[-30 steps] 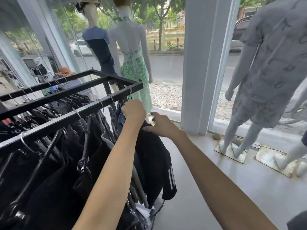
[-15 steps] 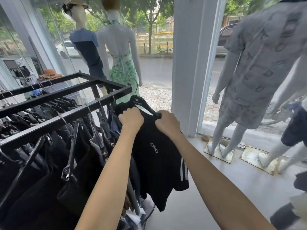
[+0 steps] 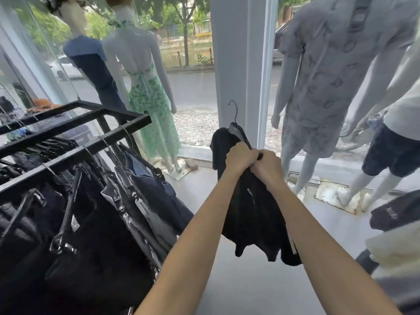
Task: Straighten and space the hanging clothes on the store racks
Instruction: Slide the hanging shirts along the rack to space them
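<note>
Shirt (image 3: 252, 208) on its hanger (image 3: 237, 130) is held right of the rack (image 3: 75, 153); left hand (image 3: 241, 156) and right hand (image 3: 268, 168) clench fingers (image 3: 250, 153) on its bunched cloth, so tugging may slip it off the hanger

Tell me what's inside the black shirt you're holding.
A hanger: its hook and one shoulder poke out on top. The rest is hidden by the black shirt and by the left hand and right hand gripping it.
</note>
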